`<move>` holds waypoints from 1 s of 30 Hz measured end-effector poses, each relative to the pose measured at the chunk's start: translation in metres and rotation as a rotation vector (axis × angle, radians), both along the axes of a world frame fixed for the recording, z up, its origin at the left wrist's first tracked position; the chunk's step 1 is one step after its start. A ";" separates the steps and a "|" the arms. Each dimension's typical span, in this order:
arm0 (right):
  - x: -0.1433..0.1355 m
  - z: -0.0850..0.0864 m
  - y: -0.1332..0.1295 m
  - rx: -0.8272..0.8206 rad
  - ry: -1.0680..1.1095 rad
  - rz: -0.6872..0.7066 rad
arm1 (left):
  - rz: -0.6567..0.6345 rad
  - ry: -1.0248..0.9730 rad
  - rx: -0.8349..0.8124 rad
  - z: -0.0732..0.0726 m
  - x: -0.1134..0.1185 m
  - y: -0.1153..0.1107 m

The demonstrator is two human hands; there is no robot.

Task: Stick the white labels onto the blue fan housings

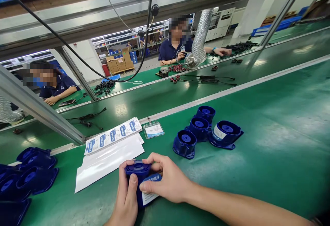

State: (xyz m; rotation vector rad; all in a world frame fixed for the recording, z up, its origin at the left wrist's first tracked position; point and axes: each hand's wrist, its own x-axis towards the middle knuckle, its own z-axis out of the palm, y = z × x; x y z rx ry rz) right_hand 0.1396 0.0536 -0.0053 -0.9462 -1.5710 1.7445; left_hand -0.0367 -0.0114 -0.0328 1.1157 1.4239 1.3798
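On the green bench at the front, my left hand [125,198] is wrapped around a blue plastic pump housing [138,166], thumb on its near side. My right hand [170,179] reaches over from the right, fingers behind the housing. Its thumb presses a blue-and-white label [151,198] reading "5000L/H" against the housing's side; whether the label is fully stuck down I cannot tell. Behind my hands lie a printed label sheet [113,136] and blank white sheets [109,162]. To the right stand several similar housings [185,144], and one of them, a labelled housing [227,136], carries a label.
More blue housings [29,181] crowd the left bench edge. A badge in a clear holder [154,130] lies beside the label sheet. Metal framing [43,105] rises at left, and a black cable [103,75] hangs in front. Beyond the conveyor, two co-workers [175,45] sit among cables.
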 end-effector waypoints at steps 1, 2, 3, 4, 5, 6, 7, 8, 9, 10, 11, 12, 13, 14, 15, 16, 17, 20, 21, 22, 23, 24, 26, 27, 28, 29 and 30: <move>0.000 0.000 0.002 -0.022 0.043 0.008 | -0.018 0.013 0.004 -0.002 -0.002 0.000; 0.000 -0.001 0.004 -0.046 0.081 0.017 | -0.035 0.023 0.004 -0.003 -0.004 0.001; 0.000 -0.002 0.006 -0.073 0.112 0.028 | -0.048 0.029 0.005 -0.004 -0.005 0.001; 0.000 -0.003 0.008 -0.104 0.136 0.039 | -0.057 0.029 0.004 -0.004 -0.006 0.001; 0.000 -0.004 0.010 -0.133 0.149 0.048 | -0.058 0.021 0.002 -0.004 -0.006 0.001; -0.001 -0.005 0.011 -0.153 0.151 0.055 | -0.055 0.009 -0.004 -0.003 -0.006 0.001; -0.001 -0.005 0.011 -0.162 0.147 0.059 | -0.045 -0.005 -0.013 -0.001 -0.005 0.001; -0.002 -0.005 0.011 -0.153 0.135 0.056 | -0.032 -0.017 -0.022 0.001 -0.004 0.001; -0.002 -0.005 0.010 -0.117 0.111 0.047 | -0.019 -0.021 -0.029 0.003 -0.004 0.001; -0.003 -0.004 0.008 -0.057 0.072 0.032 | -0.008 -0.016 -0.035 0.005 -0.003 0.001; -0.003 -0.003 0.005 0.022 0.020 0.016 | -0.001 -0.007 -0.042 0.007 -0.003 0.001; -0.003 -0.001 0.003 0.105 -0.041 0.001 | 0.003 -0.002 -0.052 0.009 -0.002 0.002; -0.002 0.001 0.000 0.179 -0.103 -0.009 | 0.008 -0.005 -0.066 0.011 -0.002 0.002; -0.002 0.002 -0.002 0.231 -0.155 -0.010 | 0.014 -0.017 -0.082 0.013 -0.001 0.003; -0.001 0.003 -0.004 0.256 -0.192 -0.002 | 0.022 -0.036 -0.096 0.015 0.000 0.003; 0.000 0.004 -0.005 0.265 -0.215 0.010 | 0.028 -0.056 -0.103 0.016 0.000 0.004; 0.001 0.004 -0.006 0.268 -0.231 0.021 | 0.030 -0.070 -0.104 0.016 0.000 0.004; 0.001 0.006 -0.007 0.264 -0.288 0.028 | -0.009 -0.088 -0.089 0.011 -0.002 0.004; 0.001 0.008 -0.006 0.252 -0.311 0.014 | -0.032 -0.086 -0.083 0.008 -0.004 0.003; 0.001 0.009 -0.006 0.235 -0.325 -0.003 | -0.054 -0.079 -0.074 0.005 -0.006 0.003; 0.000 0.011 -0.006 0.215 -0.325 -0.018 | -0.072 -0.065 -0.059 0.001 -0.008 0.003; 0.000 0.013 -0.005 0.192 -0.311 -0.026 | -0.085 -0.046 -0.040 -0.002 -0.010 0.002; 0.000 0.015 -0.004 0.140 -0.241 -0.018 | -0.098 -0.009 0.003 -0.007 -0.012 0.001; 0.000 0.016 -0.003 0.119 -0.198 -0.008 | -0.103 0.001 0.022 -0.008 -0.012 0.000; 0.001 0.017 -0.003 0.099 -0.160 -0.001 | -0.109 0.003 0.037 -0.009 -0.012 -0.001; 0.002 0.016 -0.002 0.082 -0.129 -0.001 | -0.115 -0.005 0.051 -0.009 -0.011 -0.002; 0.003 0.016 -0.001 0.068 -0.100 -0.002 | -0.123 -0.022 0.062 -0.008 -0.011 -0.003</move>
